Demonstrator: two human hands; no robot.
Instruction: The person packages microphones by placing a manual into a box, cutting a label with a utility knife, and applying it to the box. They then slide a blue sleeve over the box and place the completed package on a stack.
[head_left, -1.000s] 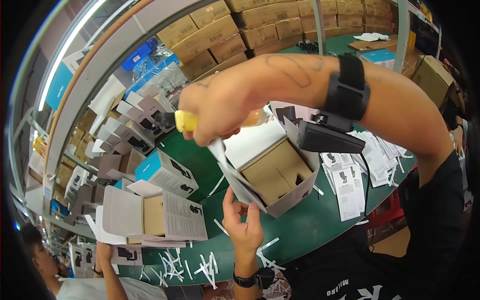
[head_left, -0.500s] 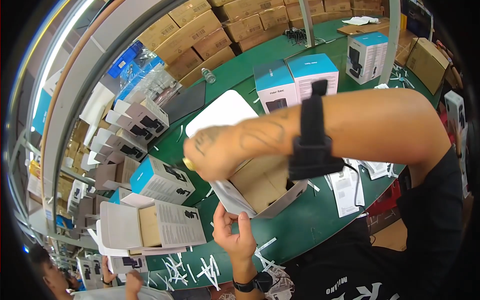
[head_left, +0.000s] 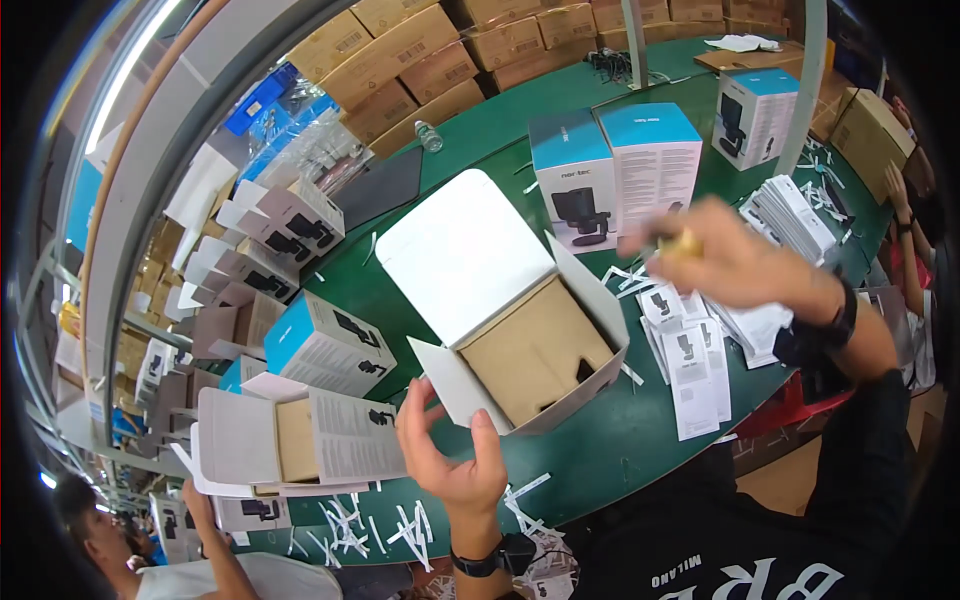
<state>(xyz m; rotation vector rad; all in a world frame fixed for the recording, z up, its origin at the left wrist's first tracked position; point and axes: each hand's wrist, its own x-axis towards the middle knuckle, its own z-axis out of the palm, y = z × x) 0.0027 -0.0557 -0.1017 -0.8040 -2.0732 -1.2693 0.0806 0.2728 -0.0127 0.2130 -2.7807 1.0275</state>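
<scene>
In front of me on the green table stands an open white carton [head_left: 570, 410], its lid folded back and side flaps spread. A brown cardboard insert [head_left: 535, 350] fills it, with dark cut-outs near its front edge. My left hand [head_left: 455, 460] is at the carton's near left corner, thumb and fingers apart beside the flap. Over the leaflets on the right, my right hand [head_left: 735, 255] is smeared by motion. Something yellowish shows at its fingers; what it is I cannot make out. Printed white leaflets [head_left: 695, 375] lie below that hand.
Boxes with blue tops [head_left: 650, 125] stand behind the carton. Another open box [head_left: 350, 445] is at left, near paper strips [head_left: 410, 530]. A leaflet stack [head_left: 790, 225] lies at right. A co-worker [head_left: 215, 575] is at lower left; another person's hand [head_left: 897, 185] shows far right.
My right hand has swung from the carton's far left side to the right, uncovering the lid and insert. My left hand has shifted slightly left, its fingers more spread.
</scene>
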